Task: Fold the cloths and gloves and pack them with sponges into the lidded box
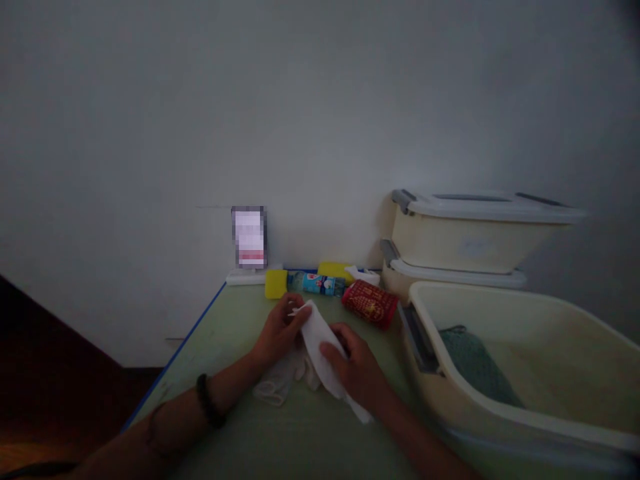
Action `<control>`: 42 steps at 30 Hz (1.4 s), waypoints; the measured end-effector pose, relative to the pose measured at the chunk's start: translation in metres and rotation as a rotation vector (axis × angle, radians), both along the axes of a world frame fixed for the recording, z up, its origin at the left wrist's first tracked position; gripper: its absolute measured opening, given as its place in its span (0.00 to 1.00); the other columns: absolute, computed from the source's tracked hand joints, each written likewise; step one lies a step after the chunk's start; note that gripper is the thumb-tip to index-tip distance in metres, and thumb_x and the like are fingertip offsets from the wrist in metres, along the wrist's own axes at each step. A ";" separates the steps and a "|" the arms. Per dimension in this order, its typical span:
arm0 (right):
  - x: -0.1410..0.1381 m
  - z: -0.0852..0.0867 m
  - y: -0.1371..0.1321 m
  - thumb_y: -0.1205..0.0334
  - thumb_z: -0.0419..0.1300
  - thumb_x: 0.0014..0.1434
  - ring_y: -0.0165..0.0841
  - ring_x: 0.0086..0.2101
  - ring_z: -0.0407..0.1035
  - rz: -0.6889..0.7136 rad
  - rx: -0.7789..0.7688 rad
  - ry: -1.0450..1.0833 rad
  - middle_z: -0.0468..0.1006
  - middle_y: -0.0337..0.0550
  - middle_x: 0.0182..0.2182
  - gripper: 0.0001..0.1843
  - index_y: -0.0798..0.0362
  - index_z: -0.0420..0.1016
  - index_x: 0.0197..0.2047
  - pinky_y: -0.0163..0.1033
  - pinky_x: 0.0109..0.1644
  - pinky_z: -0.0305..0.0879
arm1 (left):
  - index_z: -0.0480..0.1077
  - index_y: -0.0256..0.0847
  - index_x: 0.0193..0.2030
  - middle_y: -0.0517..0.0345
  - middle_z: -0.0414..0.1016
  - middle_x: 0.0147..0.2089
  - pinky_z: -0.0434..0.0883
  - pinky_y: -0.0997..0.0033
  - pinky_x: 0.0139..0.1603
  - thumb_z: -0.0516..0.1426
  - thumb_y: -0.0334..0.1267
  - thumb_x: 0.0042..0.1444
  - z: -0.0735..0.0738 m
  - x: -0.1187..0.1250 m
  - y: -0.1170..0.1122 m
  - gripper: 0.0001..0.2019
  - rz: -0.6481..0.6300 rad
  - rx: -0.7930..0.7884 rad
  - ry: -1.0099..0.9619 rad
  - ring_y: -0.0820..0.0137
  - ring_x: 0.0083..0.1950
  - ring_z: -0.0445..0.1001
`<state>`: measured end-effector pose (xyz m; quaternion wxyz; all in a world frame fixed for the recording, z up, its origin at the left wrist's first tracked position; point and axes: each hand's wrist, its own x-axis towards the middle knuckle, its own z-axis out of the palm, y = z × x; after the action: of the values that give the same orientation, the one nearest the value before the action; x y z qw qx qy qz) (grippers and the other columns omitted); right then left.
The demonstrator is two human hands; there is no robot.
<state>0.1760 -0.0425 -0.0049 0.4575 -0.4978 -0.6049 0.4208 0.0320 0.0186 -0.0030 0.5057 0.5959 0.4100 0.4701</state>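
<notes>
A flat, folded white strip (319, 333) slants between my two hands above the table; whether it is paper or cloth I cannot tell. My left hand (283, 327) pinches its upper end between thumb and fingers. Lower down, my right hand (357, 363) grips the strip's right side, thumb on top and fingers behind. Its lower end hangs out past my right palm. Beneath the hands lies a crumpled whitish glove (275, 388), thin and partly see-through, partly covered by the strip and the left hand.
Along the table's (215, 333) back lie a yellow sponge (276, 285), a bottle with a blue label (320, 284), another yellow piece (334, 271) and a red packet (370, 303). A phone (249, 237) stands at back left. Right are an open tub (425, 347) holding a green cloth (475, 363), and stacked lidded boxes (450, 243).
</notes>
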 end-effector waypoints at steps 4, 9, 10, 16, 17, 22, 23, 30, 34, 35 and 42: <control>0.000 0.001 0.000 0.58 0.53 0.54 0.29 0.26 0.62 0.016 -0.036 -0.038 0.69 0.39 0.25 0.10 0.57 0.67 0.31 0.33 0.28 0.57 | 0.59 0.40 0.32 0.66 0.67 0.26 0.62 0.82 0.16 0.59 0.43 0.47 0.005 0.004 0.000 0.13 0.050 0.012 -0.042 0.79 0.20 0.65; 0.002 0.002 0.001 0.59 0.59 0.48 0.28 0.26 0.63 0.134 -0.209 0.085 0.71 0.39 0.27 0.14 0.57 0.68 0.37 0.32 0.26 0.57 | 0.60 0.41 0.38 0.66 0.69 0.29 0.65 0.81 0.20 0.63 0.38 0.41 0.006 0.004 0.005 0.19 0.160 -0.095 -0.228 0.78 0.23 0.68; 0.002 0.001 0.001 0.58 0.60 0.47 0.28 0.25 0.64 0.150 -0.244 0.115 0.71 0.39 0.27 0.15 0.57 0.68 0.38 0.32 0.26 0.57 | 0.61 0.42 0.39 0.66 0.70 0.28 0.66 0.80 0.22 0.64 0.38 0.40 0.006 0.003 0.006 0.20 0.162 -0.126 -0.266 0.77 0.23 0.68; -0.001 0.001 -0.001 0.57 0.61 0.48 0.29 0.27 0.67 0.046 -0.260 0.228 0.73 0.40 0.29 0.15 0.55 0.67 0.38 0.32 0.27 0.60 | 0.65 0.37 0.42 0.58 0.74 0.30 0.69 0.72 0.31 0.65 0.40 0.38 0.001 0.000 0.006 0.22 -0.124 -0.344 -0.462 0.72 0.28 0.72; -0.001 0.003 -0.001 0.57 0.60 0.48 0.29 0.26 0.66 0.045 -0.252 0.246 0.73 0.39 0.28 0.14 0.54 0.67 0.38 0.32 0.27 0.60 | 0.66 0.36 0.40 0.57 0.75 0.30 0.70 0.71 0.33 0.65 0.38 0.38 0.001 0.001 0.005 0.21 -0.176 -0.370 -0.463 0.71 0.29 0.73; 0.007 0.008 0.002 0.54 0.55 0.53 0.25 0.22 0.60 0.114 -0.181 0.271 0.66 0.34 0.20 0.12 0.55 0.67 0.26 0.31 0.24 0.55 | 0.69 0.37 0.34 0.58 0.75 0.31 0.68 0.72 0.33 0.63 0.31 0.41 0.000 0.002 0.002 0.11 -0.250 -0.391 -0.408 0.72 0.30 0.73; 0.008 0.008 0.003 0.54 0.56 0.53 0.25 0.23 0.61 0.112 -0.177 0.278 0.67 0.34 0.20 0.12 0.54 0.67 0.25 0.31 0.25 0.56 | 0.68 0.37 0.34 0.58 0.76 0.32 0.68 0.73 0.33 0.62 0.30 0.42 -0.001 0.002 0.002 0.11 -0.255 -0.378 -0.402 0.73 0.30 0.73; 0.006 0.004 0.004 0.57 0.62 0.47 0.30 0.31 0.70 0.058 -0.259 0.435 0.76 0.39 0.30 0.13 0.53 0.69 0.36 0.35 0.34 0.65 | 0.67 0.38 0.38 0.58 0.74 0.34 0.67 0.73 0.34 0.61 0.33 0.45 -0.003 -0.002 -0.002 0.13 -0.388 -0.293 -0.311 0.73 0.32 0.71; 0.006 0.003 0.006 0.57 0.62 0.46 0.29 0.29 0.71 -0.014 -0.242 0.460 0.76 0.39 0.28 0.13 0.53 0.69 0.35 0.35 0.33 0.65 | 0.66 0.37 0.35 0.59 0.72 0.33 0.67 0.73 0.34 0.61 0.33 0.45 -0.005 -0.004 -0.002 0.10 -0.506 -0.302 -0.275 0.73 0.32 0.71; 0.007 0.002 0.006 0.57 0.62 0.47 0.29 0.28 0.71 -0.008 -0.244 0.464 0.76 0.38 0.28 0.12 0.52 0.68 0.35 0.34 0.32 0.65 | 0.66 0.37 0.34 0.59 0.71 0.33 0.67 0.73 0.33 0.61 0.33 0.45 -0.006 -0.004 -0.002 0.10 -0.516 -0.311 -0.262 0.74 0.32 0.71; 0.014 -0.004 0.009 0.58 0.61 0.48 0.30 0.29 0.71 0.134 -0.239 0.456 0.76 0.38 0.28 0.17 0.52 0.67 0.43 0.36 0.33 0.67 | 0.65 0.37 0.37 0.57 0.73 0.33 0.67 0.72 0.31 0.61 0.30 0.44 -0.005 -0.002 -0.001 0.12 -0.490 -0.437 -0.317 0.72 0.31 0.72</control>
<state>0.1899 -0.0337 -0.0090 0.4911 -0.3996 -0.4635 0.6199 0.0302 0.0174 -0.0085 0.7760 0.4742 0.2621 0.3228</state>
